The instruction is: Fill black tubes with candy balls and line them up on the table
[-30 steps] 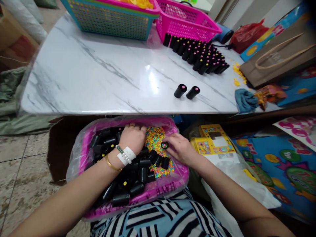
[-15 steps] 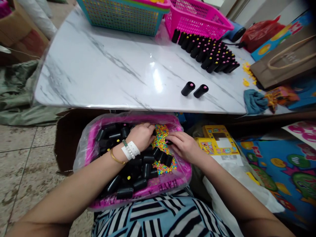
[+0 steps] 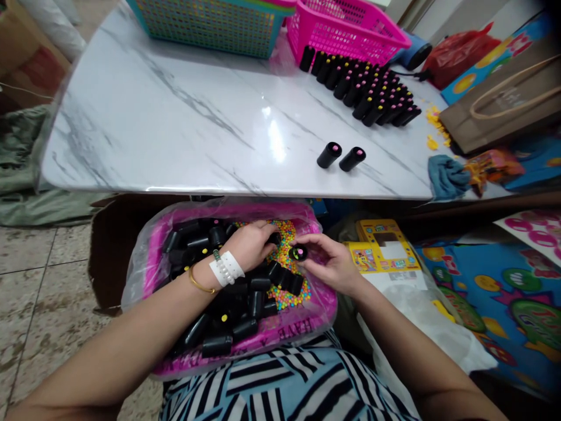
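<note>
My right hand (image 3: 333,264) pinches a black tube (image 3: 298,253) by its rim; its open end faces up, with a pink dot and small bright beads inside. My left hand (image 3: 254,242) has its fingers closed on another black tube (image 3: 274,238), mostly hidden by the fingers. Both hands are over a plastic-lined pink basin (image 3: 289,327) on my lap. Many black tubes (image 3: 217,346) lie in its left and middle, some showing a yellow or pink dot. Small coloured beads (image 3: 287,299) cover the right part.
On the marble-patterned table (image 3: 175,134), two black tubes (image 3: 329,155) stand near the front edge and a block of them (image 3: 363,88) farther back. Behind are a pink basket (image 3: 315,38) and a teal basket (image 3: 210,29). A yellow box (image 3: 385,251) sits right of the basin.
My right hand has turned its tube so that the open end now faces up. My left hand stays near the beads, with its black tube showing more. The view has shifted slightly.
</note>
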Action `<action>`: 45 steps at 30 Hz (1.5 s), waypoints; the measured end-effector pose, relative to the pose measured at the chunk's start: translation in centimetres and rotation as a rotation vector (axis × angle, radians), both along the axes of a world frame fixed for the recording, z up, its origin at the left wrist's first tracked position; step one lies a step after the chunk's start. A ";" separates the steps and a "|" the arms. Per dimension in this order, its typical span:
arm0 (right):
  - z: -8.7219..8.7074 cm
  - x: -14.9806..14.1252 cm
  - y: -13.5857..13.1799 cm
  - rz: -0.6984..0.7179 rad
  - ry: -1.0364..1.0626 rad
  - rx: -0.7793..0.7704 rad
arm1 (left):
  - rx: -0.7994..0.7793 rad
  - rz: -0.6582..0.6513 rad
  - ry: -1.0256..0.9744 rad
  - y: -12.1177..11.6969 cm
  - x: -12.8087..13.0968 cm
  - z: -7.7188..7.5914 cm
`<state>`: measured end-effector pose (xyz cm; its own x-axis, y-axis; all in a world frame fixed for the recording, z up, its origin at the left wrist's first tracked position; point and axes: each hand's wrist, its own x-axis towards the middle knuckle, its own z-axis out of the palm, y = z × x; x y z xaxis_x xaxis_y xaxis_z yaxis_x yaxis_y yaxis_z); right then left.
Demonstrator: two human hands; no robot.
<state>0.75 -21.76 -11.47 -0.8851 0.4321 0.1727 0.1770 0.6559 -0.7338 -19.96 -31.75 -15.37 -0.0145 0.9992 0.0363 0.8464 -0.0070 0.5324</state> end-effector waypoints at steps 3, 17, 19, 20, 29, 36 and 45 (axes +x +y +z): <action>-0.4 -0.6 0.7 0.059 -0.066 0.238 | -0.027 0.056 0.081 0.1 0.0 0.1; -1.1 -1.4 1.0 0.179 -0.207 0.143 | -0.061 0.071 0.025 0.2 -0.4 -0.3; -0.5 -0.6 1.2 0.057 -0.138 0.085 | -0.035 0.054 -0.037 0.2 -0.4 -0.1; -0.2 -0.2 1.3 0.025 -0.113 0.074 | -0.019 0.039 -0.069 0.3 -0.3 0.0; 2.6 0.3 1.5 -0.036 0.068 0.041 | 0.091 -0.051 -0.224 0.6 0.3 1.0; 4.1 1.4 6.2 -0.496 0.376 0.127 | 0.155 -0.059 -0.265 0.2 -0.1 0.5; 6.4 -0.7 14.9 -0.665 0.241 0.198 | 0.252 -0.054 -0.307 0.6 -0.2 0.8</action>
